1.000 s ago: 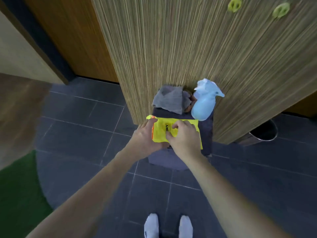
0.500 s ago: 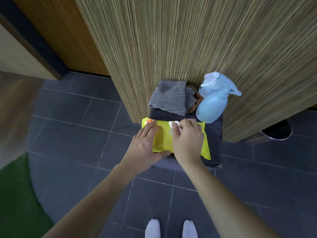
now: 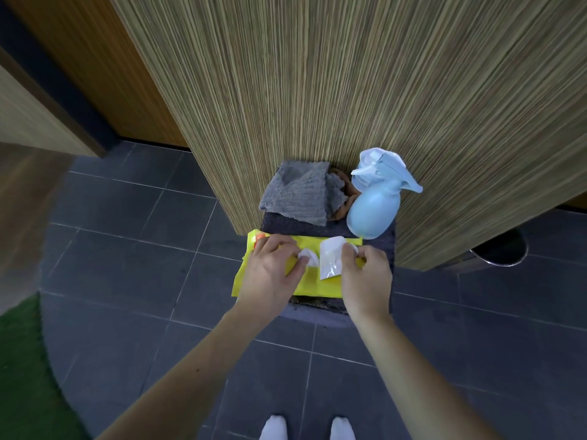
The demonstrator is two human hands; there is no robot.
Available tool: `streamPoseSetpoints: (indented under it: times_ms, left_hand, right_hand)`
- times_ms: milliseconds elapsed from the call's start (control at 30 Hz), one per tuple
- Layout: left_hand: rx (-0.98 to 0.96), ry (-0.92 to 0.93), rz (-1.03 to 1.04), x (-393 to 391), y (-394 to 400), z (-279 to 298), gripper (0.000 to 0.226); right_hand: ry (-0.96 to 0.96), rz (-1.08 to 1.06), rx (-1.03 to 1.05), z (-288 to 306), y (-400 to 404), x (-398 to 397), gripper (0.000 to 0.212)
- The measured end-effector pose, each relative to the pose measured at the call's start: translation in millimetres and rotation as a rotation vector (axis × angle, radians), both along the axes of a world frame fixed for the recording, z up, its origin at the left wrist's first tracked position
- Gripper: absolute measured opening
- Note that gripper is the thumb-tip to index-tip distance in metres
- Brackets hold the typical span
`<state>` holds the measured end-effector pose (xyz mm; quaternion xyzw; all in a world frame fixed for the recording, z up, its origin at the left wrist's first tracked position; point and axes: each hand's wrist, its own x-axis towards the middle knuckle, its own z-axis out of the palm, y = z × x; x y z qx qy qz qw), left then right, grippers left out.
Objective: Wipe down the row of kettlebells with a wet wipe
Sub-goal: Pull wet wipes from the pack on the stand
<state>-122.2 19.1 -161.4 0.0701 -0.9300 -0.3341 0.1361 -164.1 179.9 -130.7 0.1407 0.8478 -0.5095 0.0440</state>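
Wipes pack point(image 3: 305, 282), yellow, lies across a dark stool point(image 3: 392, 246) at frame centre, long axis left-right. Left hand point(image 3: 271, 274) presses it flat, fingers narrow at the opening; right hand point(image 3: 365, 276) pinches the peeled flap point(image 3: 330, 260). White wipe point(image 3: 309, 258) sits between them, nearer the left fingers.

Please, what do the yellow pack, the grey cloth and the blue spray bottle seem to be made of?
The yellow pack looks like thin plastic film, smooth and slightly glossy, with a peeled clear flap. The grey cloth seems a soft knitted or microfibre textile, matte and ribbed. The spray bottle appears to be pale blue plastic, smooth with a dull sheen.
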Motion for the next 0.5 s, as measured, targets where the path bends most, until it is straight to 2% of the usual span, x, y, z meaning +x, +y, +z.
streamPoseSetpoints:
  times_ms: [267, 500]
  left_hand:
    - [0.207, -0.059, 0.052, -0.2, 7.4, 25.9, 0.011]
    - [0.352, -0.019, 0.162, -3.8, -0.9, 68.4, 0.013]
  right_hand:
    - [-0.038, 0.023, -0.015, 3.0, 5.7, 2.5, 0.028]
    - [-0.017, 0.038, -0.013, 9.8, 5.2, 3.4, 0.031]
